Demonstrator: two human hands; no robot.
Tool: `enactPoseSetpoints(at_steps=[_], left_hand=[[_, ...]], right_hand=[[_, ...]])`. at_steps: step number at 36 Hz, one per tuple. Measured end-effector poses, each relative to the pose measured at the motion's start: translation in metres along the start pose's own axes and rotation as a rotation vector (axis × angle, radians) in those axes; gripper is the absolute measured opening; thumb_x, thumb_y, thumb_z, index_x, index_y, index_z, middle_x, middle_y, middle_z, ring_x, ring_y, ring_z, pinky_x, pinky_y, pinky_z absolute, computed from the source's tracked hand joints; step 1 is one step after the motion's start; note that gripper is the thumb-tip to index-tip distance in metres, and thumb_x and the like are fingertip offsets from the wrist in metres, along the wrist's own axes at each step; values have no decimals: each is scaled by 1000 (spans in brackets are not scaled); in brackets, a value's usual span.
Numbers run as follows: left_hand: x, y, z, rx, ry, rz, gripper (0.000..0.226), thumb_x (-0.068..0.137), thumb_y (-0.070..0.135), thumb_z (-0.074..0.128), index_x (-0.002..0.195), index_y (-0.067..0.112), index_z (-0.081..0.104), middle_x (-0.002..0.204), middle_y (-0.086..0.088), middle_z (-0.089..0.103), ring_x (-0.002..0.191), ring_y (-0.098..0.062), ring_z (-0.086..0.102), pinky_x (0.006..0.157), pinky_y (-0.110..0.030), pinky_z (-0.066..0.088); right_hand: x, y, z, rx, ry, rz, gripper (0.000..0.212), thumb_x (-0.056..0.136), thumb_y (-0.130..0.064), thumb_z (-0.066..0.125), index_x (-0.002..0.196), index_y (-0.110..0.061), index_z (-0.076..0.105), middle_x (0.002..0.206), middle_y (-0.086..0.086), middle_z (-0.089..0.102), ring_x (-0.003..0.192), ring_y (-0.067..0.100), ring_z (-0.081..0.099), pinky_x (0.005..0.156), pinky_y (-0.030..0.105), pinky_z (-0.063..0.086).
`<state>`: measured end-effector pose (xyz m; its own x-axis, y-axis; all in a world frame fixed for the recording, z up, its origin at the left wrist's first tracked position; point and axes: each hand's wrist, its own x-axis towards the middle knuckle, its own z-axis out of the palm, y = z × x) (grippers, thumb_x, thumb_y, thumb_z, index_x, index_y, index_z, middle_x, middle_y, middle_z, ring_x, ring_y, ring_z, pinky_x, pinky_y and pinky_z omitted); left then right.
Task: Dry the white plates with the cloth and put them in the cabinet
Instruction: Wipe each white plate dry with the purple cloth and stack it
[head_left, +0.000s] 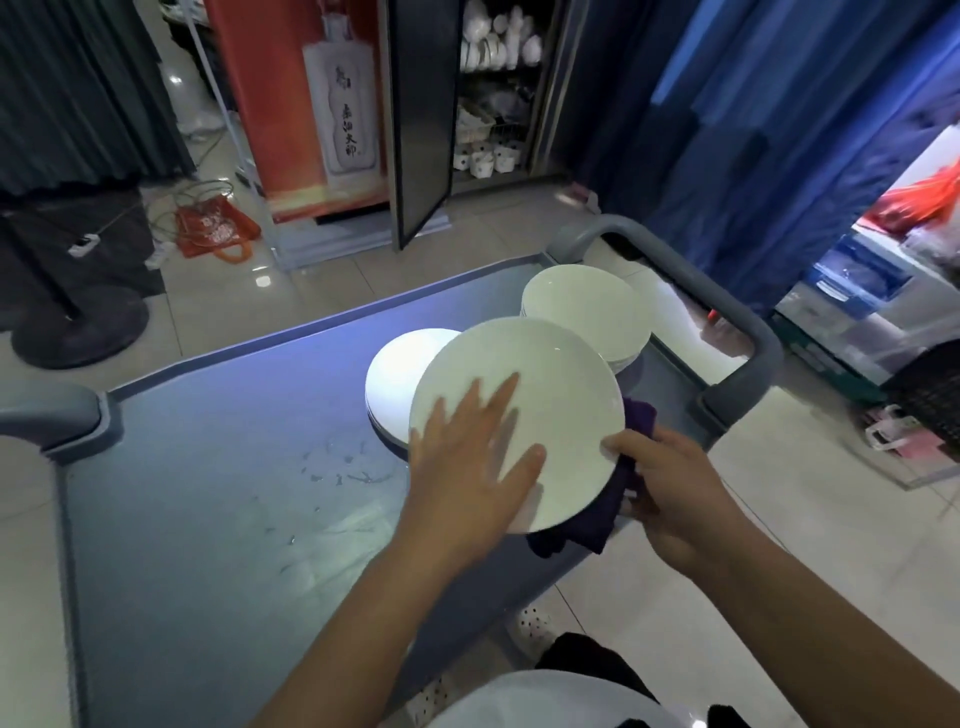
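Head view. A white plate (519, 415) is held tilted above the near right corner of a grey cart top (208, 493). The left hand (470, 457) lies flat on the plate's face, fingers straight and spread, pointing toward 1 o'clock. The right hand (670, 483) grips the plate's rim at 4 o'clock through a dark purple cloth (602, 514), thumb curled over the edge; the cloth hangs under the plate and bunches out at 3 o'clock.

Behind the held plate, at 10 o'clock from it, a stack of white plates (395, 379) sits on the cart, partly covered by the held one. At 1 o'clock a second stack (587, 312) stands near the cart's far right corner, just inside the grey tubular handle (737, 332) that loops around that end. Scuffs and wet streaks (337, 467) mark the cart surface at 9 o'clock from the hands.

The cabinet (498, 93) stands at 12 o'clock, well beyond the cart, across tiled floor (467, 234). Its dark door (421, 119) hangs open toward the viewer; the shelves show white cups and bowls, details blurred. The cart's far edge and the handle lie between the person and the cabinet.

A red banner (296, 104) stands just left of the door. An orange bag (213, 228) and cables lie on the floor at 10 o'clock, a round black stand base (78, 332) at 9 o'clock. Blue curtains (753, 130) hang at 2 o'clock, with clear storage bins (852, 301) below them.
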<state>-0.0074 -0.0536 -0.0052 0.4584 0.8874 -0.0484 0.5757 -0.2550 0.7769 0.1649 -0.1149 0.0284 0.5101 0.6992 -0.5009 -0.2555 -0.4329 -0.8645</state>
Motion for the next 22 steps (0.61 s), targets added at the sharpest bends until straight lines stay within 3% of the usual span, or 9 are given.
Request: enactPoseSetpoints(at_steps=[3, 4, 6, 8, 10, 13, 16, 19, 22], left_hand=[[-9, -26, -11, -123, 209, -108, 81, 95, 56, 61, 145, 70, -1, 169, 15, 6, 156, -13, 4, 123, -44, 8], [-12, -30, -16, -323, 198, -211, 83, 95, 45, 68, 150, 63, 9, 166, 15, 20, 153, -15, 18, 121, -44, 23], [-19, -34, -21, -851, 76, -326, 69, 89, 25, 77, 147, 45, 44, 148, 13, 53, 133, -15, 53, 99, -35, 51], [-23, -38, -22, -1248, -24, -339, 59, 78, 14, 71, 135, 26, 61, 133, -3, 68, 110, -18, 68, 78, -30, 56], [-26, -41, -21, -1458, -54, -345, 59, 73, 6, 64, 132, 14, 63, 128, -13, 70, 103, -24, 71, 73, -32, 60], [-29, -43, -20, -1544, -51, -324, 63, 71, 0, 59, 134, 10, 61, 128, -15, 69, 104, -28, 69, 76, -34, 61], [-33, -43, -20, -1575, -42, -294, 58, 71, -1, 57, 127, 14, 64, 119, -10, 71, 96, -22, 70, 69, -32, 59], [-38, -42, -20, -1543, -37, -271, 63, 71, 1, 60, 132, 19, 62, 123, -9, 70, 99, -23, 70, 65, -34, 59], [-42, -35, -20, -1466, -26, -246, 68, 71, 2, 61, 133, 29, 62, 128, -7, 68, 109, -30, 68, 67, -43, 60]], right_hand=[[4, 9, -6, 130, -12, 94, 16, 94, -4, 60, 108, -9, 68, 91, 9, 72, 83, 23, 63, 66, 37, 56], [4, 12, -7, 170, -23, 120, 21, 94, -4, 60, 114, -8, 67, 99, 11, 74, 90, 25, 64, 76, 40, 57], [4, 14, -9, 229, -53, 172, 26, 95, -5, 60, 119, -8, 66, 113, 11, 74, 102, 28, 65, 84, 41, 60], [1, 11, -7, 233, -104, 206, 25, 95, -5, 59, 119, -8, 66, 107, 9, 76, 93, 23, 69, 59, 33, 63], [-1, 6, -4, 152, -119, 201, 25, 94, -5, 62, 119, -7, 66, 96, 7, 76, 74, 15, 70, 44, 24, 53], [6, 1, -3, 24, -87, 164, 30, 90, -12, 70, 120, -11, 67, 105, 7, 76, 95, 22, 69, 60, 33, 59], [11, -9, -2, -44, 34, 37, 25, 93, -22, 70, 117, -16, 67, 106, 6, 75, 95, 24, 69, 60, 33, 58], [12, -23, 5, -159, 110, -232, 20, 96, -25, 67, 115, -21, 67, 112, 4, 73, 100, 22, 69, 81, 40, 59], [10, -41, 20, -464, 18, -679, 21, 100, -23, 60, 117, -35, 65, 112, -13, 67, 99, -1, 62, 86, 22, 51]])
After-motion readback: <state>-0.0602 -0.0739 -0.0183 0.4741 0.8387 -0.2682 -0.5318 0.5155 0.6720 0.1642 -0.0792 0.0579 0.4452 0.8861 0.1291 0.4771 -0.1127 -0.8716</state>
